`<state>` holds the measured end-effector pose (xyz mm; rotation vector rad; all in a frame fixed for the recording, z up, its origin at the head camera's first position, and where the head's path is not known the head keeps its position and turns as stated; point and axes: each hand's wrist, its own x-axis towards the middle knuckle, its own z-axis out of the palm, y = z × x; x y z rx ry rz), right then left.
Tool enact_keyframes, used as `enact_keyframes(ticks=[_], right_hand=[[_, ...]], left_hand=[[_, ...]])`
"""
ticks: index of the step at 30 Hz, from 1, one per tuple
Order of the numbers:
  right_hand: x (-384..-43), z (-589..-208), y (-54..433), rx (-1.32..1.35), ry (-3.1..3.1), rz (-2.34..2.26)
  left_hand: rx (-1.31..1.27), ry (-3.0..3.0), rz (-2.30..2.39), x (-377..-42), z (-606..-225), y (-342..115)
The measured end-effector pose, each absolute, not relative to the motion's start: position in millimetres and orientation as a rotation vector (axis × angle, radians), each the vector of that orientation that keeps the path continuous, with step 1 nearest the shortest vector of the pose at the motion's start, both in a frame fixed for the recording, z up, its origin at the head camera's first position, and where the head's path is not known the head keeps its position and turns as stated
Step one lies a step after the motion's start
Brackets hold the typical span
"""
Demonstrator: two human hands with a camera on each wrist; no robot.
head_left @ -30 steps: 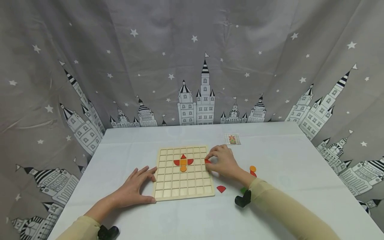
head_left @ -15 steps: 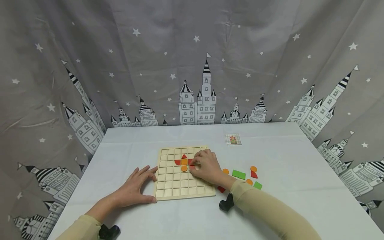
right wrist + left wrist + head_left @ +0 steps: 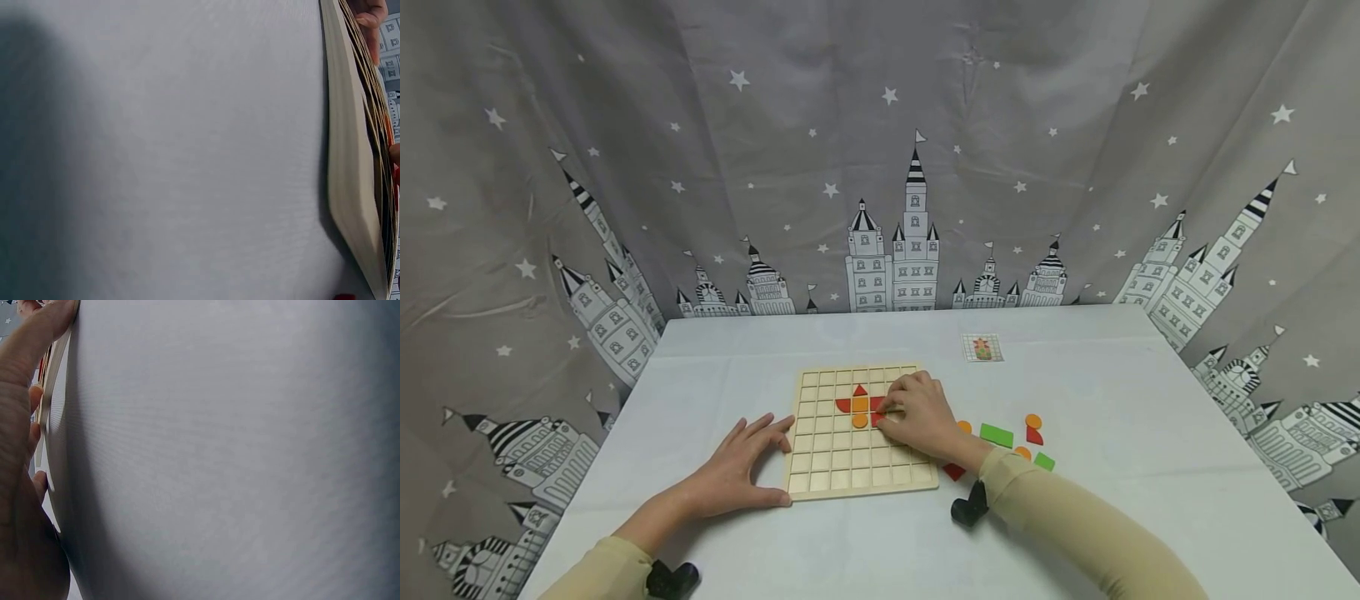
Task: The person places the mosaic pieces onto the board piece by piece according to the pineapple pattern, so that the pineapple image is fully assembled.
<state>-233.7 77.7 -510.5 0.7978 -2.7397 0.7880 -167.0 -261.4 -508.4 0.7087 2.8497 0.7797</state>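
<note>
A wooden grid board (image 3: pixel 828 482) lies on the white table. My left hand (image 3: pixel 730 471) rests along its left side, fingers and thumb spread and touching the edge. Over the board's right half, my right hand (image 3: pixel 919 417) pinches a small red piece (image 3: pixel 877 419), mostly covered by the fingertips, to the right of an orange disc (image 3: pixel 860 421). Above the disc are an orange square (image 3: pixel 860 404), a red triangle (image 3: pixel 860 390) and a red rounded piece (image 3: pixel 843 406) at the square's left. Another red piece at its right is partly hidden by my hand.
Right of the board lie a green rectangle (image 3: pixel 997 435), a green square (image 3: pixel 1044 462), several orange discs (image 3: pixel 1033 422) and red pieces (image 3: pixel 953 472), some partly behind my right arm. A picture card (image 3: pixel 982 348) lies at the back. A grey curtain (image 3: pixel 820 167) hangs behind the table.
My right hand has carried the red piece left from the board's right edge to beside the orange disc, uncovering loose pieces on the table. My left hand has stayed in place.
</note>
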Motion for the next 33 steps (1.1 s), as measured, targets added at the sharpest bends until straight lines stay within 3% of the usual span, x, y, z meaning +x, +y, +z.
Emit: enact_keyframes(ticks=[11,18,25,33], right_hand=[[-235,-495,93,0.784,-2.810,0.873],[-236,-475,178,0.620,-2.901,0.947],[-214,-483,260,0.483,-2.933,0.796],[-182,-501,307,0.397,-2.923,0.770]], left_hand=[[0.729,2.849,0.794,-167,-508,-261],[0.731,2.851,0.794,-167,-508,-260],[0.703,2.847,0.775,-167,-508,-260],[0.711,2.852,0.770,-166,-508,-259]])
